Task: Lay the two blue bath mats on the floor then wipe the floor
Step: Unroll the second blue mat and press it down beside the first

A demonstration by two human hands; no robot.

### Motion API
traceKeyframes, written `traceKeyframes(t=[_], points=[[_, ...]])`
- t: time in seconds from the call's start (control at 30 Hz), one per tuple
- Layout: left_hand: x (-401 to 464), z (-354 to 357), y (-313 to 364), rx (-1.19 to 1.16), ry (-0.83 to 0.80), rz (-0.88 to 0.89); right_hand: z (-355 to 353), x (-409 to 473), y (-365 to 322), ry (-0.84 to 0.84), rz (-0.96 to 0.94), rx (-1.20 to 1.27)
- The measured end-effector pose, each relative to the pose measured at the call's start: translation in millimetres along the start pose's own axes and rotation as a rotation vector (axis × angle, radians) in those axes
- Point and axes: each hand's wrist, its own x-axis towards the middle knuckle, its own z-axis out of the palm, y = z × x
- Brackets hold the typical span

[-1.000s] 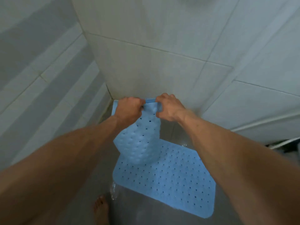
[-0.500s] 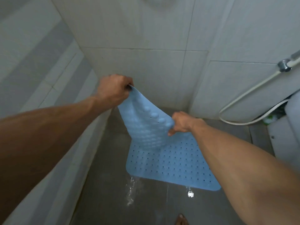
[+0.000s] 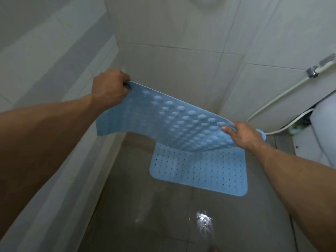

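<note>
My left hand grips one short end of a blue bath mat, its fingers curled over the edge with the knuckles toward me. My right hand grips the opposite end, lower and to the right, with the fingertips pressing on the surface I can see and the thumb hidden beneath. Between my hands the held mat stretches in the air, sloping down from upper left to lower right, and it sags a little in the middle. The side facing me is covered with rows of round suction cups. A loose corner hangs down at the left, below my left wrist.

Under the held mat, a second blue bath mat lies flat on the floor, toward the far right. Its upper face shows rows of small dark holes. Its far part is hidden behind the mat I hold.

The floor is grey and wet, with a bright reflection around a small floor drain near me. Pale tiled walls close in on the left and the far side. At the right, a white hose curves down the wall from a metal fitting. A white rounded fixture sits at the right edge, too cropped for me to identify
</note>
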Motion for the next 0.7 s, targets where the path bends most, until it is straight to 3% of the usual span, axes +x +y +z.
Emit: traceKeyframes(t=[0.13, 0.23, 0.5, 0.7], points=[[-39, 30, -5, -0.05, -0.15, -0.025, -11, -33, 17, 0.127, 0.031, -0.178], [-72, 62, 7, -0.023, -0.264, -0.035, 5, -59, 50, 0.02, 0.056, -0.306], [-180, 160, 56, 0.014, -0.555, -0.2, 77, -126, 149, -0.232, 0.139, -0.172], [-231, 233, 61, 0.067, -0.756, -0.186, 135, -146, 208, -0.424, 0.115, -0.23]])
